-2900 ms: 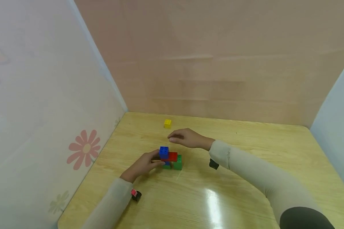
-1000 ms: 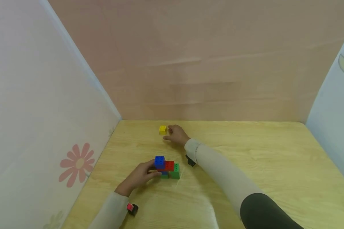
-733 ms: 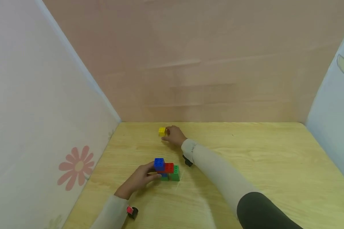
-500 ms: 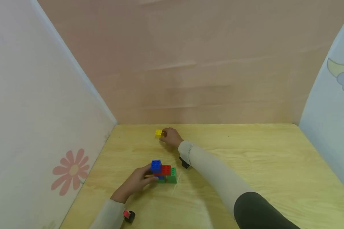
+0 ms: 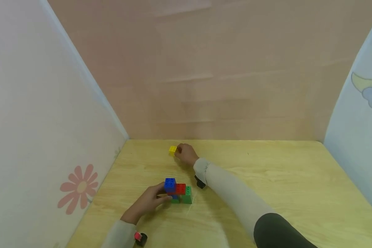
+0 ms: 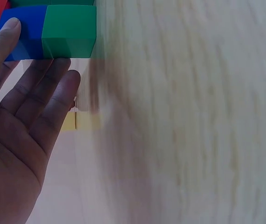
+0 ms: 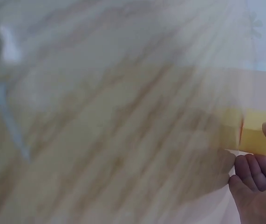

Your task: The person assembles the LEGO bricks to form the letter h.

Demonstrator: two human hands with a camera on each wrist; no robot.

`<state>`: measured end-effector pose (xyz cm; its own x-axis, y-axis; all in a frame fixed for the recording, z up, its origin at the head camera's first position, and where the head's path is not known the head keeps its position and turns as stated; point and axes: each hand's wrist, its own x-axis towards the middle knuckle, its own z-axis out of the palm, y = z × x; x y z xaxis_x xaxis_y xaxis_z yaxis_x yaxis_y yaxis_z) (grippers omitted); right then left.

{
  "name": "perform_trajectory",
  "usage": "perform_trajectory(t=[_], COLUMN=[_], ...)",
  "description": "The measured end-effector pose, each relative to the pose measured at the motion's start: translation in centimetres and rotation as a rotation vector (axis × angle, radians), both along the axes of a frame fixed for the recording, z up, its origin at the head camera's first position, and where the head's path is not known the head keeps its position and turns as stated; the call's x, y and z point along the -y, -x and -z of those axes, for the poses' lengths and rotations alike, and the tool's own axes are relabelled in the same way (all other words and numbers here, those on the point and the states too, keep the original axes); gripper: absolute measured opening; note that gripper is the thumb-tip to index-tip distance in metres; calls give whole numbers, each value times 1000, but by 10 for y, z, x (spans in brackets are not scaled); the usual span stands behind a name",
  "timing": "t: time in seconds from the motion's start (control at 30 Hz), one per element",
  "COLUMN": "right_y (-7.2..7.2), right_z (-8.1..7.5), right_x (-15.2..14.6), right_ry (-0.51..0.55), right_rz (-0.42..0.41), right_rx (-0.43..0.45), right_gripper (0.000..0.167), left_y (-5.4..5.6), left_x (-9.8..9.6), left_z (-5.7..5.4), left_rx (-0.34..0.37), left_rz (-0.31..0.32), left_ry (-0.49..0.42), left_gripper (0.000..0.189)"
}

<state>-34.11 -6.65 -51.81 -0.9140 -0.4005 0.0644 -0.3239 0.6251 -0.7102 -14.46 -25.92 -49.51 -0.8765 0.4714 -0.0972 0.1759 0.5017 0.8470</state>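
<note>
My left hand (image 5: 148, 200) holds a small structure of toy building bricks from its left side. On top is a blue brick (image 5: 170, 184), set on the left end of a red brick (image 5: 181, 188). The red one bridges a blue-and-green stack and a green pillar (image 5: 187, 196) at right. In the left wrist view the thumb presses on the lower blue brick (image 6: 29, 32), beside a green brick (image 6: 70, 32). Farther back, my right hand (image 5: 186, 154) pinches a yellow brick (image 5: 172, 150); its thumb lies on the yellow brick (image 7: 256, 135) in the right wrist view.
Everything stands on a wood-grain table (image 5: 266, 182). A brown-pink backdrop (image 5: 220, 69) rises along its far edge. Pale panels flank the table, the left wall (image 5: 34, 120) with a red flower and the right wall (image 5: 353, 131) with a moon and cloud.
My right hand has moved from above the structure back to the yellow brick, and its fingers have closed on it. My left hand stays at the structure. The head view has shifted.
</note>
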Motion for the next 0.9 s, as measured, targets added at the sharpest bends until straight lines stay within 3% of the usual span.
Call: perform_trajectory(t=[0.3,0.47,0.63,0.73,0.9], right_y=[0,-9,-18,-31,-66], right_z=[-18,-50,-88,-108,-135], right_x=[-21,-36,-49,-56,-70], right_ry=[4,44,66,96,174], right_rz=[-54,-58,-123,-187,-298], right_rx=[59,38,-77,-107,-110], right_gripper=[37,34,33,33,33], left_y=[4,8,14,15,15], left_x=[0,1,2,2,-2], left_z=[1,1,-3,-4,-6], left_rx=[-44,-64,-103,-108,-109], left_rz=[-3,-18,-47,-53,-49], left_ry=[6,10,29,46,37], left_gripper=[48,49,47,47,48])
